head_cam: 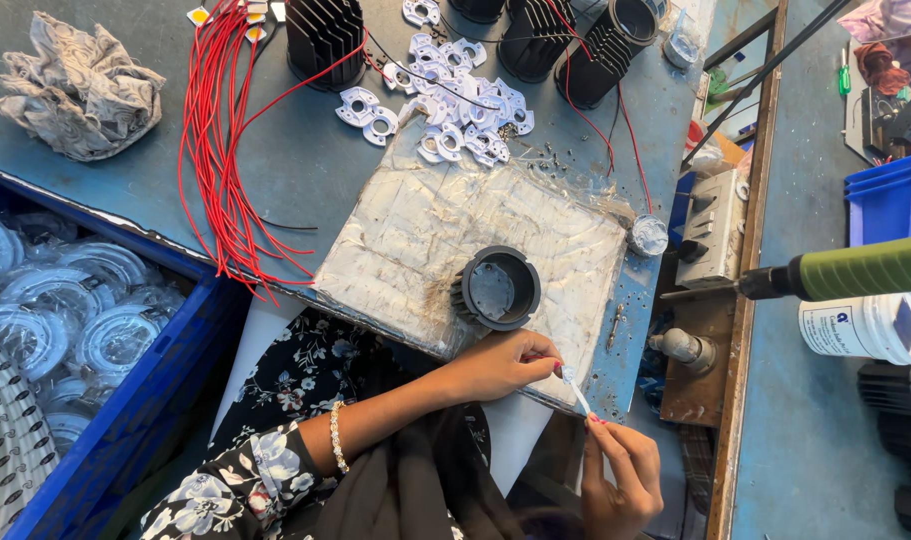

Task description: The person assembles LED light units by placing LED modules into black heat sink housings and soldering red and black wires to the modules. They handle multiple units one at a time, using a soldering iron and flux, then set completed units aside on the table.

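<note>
Two hands in view here, both pinched onto one small thin translucent plastic strip [576,390] – the left hand [500,362] grips its upper end with fingertips, the right hand [620,480] grips the lower end at about 5 o'clock from the left, so the strip runs diagonally between the two grips, just off the near edge of the bench. One round black finned heat-sink housing [495,288] sits at 12 o'clock from the left hand, on a plastic-wrapped square white work pad [425,230]. Further up at 12 o'clock there's a pile of small white ring-shaped plastic holders [455,100] – too many to count – and four more black finned housings along the top edge. One bundle of red wires [220,150] at 10 o'clock, one crumpled grey cloth [75,85] beyond it, one blue plastic crate [140,400] of clear lenses at 9 o'clock.
</note>
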